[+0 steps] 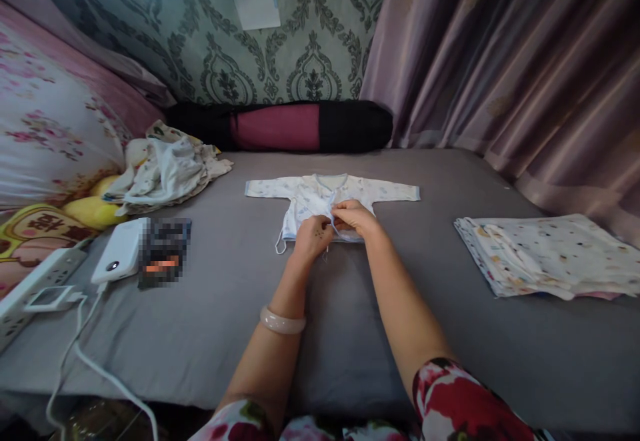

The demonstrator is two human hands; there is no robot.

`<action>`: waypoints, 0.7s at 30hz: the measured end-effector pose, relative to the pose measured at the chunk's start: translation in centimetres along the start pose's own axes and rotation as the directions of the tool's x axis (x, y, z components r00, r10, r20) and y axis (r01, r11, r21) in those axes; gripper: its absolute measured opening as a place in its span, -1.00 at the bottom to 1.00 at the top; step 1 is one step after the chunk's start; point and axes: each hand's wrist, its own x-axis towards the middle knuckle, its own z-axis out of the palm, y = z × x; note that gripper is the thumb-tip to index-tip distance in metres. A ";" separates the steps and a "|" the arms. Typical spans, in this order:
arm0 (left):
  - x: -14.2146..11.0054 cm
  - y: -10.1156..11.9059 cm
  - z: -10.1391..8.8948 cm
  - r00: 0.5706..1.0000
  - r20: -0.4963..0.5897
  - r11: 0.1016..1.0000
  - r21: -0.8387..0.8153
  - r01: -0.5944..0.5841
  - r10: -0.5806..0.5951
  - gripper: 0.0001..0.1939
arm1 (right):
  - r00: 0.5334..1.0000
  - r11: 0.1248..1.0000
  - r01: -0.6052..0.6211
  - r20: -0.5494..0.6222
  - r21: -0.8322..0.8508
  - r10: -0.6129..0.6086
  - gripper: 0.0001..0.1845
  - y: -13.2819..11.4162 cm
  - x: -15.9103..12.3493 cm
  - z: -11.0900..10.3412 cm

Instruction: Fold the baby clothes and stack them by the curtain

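A small white baby shirt (320, 193) with pale blue trim lies flat on the grey bed sheet (240, 294), sleeves spread out to both sides. My left hand (312, 235) and my right hand (353, 217) meet over its lower front. Both hands pinch the thin tie strings of the shirt, fingers closed on them. A loose string loop hangs at the shirt's lower left corner. A pale bangle (283, 321) circles my left wrist.
A stack of folded printed cloths (545, 254) lies at the right. A heap of unfolded baby clothes (165, 171) sits at the left, by a yellow toy (95, 211). A white power bank (120, 251), cable and power strip (35, 287) lie front left. A black-and-pink bolster (280, 126) lines the wall.
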 end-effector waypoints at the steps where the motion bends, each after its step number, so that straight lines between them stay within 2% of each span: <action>1: 0.0 -0.1 -0.1 1.000 -0.022 1.000 -0.021 0.007 -0.007 -0.66 | 1.000 1.000 -0.004 0.000 -0.003 0.004 -0.80 0.1 0.0 0.1; 5: 0.1 -0.8 -0.5 0.984 -0.172 0.999 -0.014 0.050 -0.052 -0.63 | 1.000 1.000 -0.008 0.030 -0.003 0.008 -0.77 0.3 0.0 0.7; 8: -0.1 -1.5 -1.2 0.932 -0.355 0.989 0.098 0.114 -0.072 -0.66 | 0.998 1.000 -0.017 0.053 -0.007 0.017 -0.78 -0.1 -0.4 0.2; 11: -0.4 -2.0 -2.0 0.880 -0.440 0.959 0.125 0.255 -0.177 -0.67 | 0.999 0.997 0.039 -0.027 0.072 -0.037 -0.82 -1.0 -1.0 -1.7; 14: -0.4 -1.9 -2.4 0.866 -0.443 0.949 0.094 0.302 -0.232 -0.70 | 0.959 0.966 0.179 -0.250 0.188 -0.130 -0.85 -1.6 -1.1 -4.3; 16: -0.3 -1.4 -2.1 0.893 -0.402 0.967 0.069 0.247 -0.199 -0.73 | 0.915 0.946 0.249 -0.371 0.206 -0.160 -0.84 -1.6 -0.9 -5.7; 19: -0.1 -0.4 -1.1 0.948 -0.289 0.989 0.019 0.144 -0.133 -0.69 | 0.874 0.956 0.267 -0.449 0.119 -0.188 -0.80 -0.8 -0.3 -7.0; 21: -0.2 0.2 -0.3 0.966 -0.238 0.995 0.009 0.102 -0.097 -0.62 | 0.866 0.974 0.222 -0.451 -0.042 -0.216 -0.79 0.2 0.3 -7.7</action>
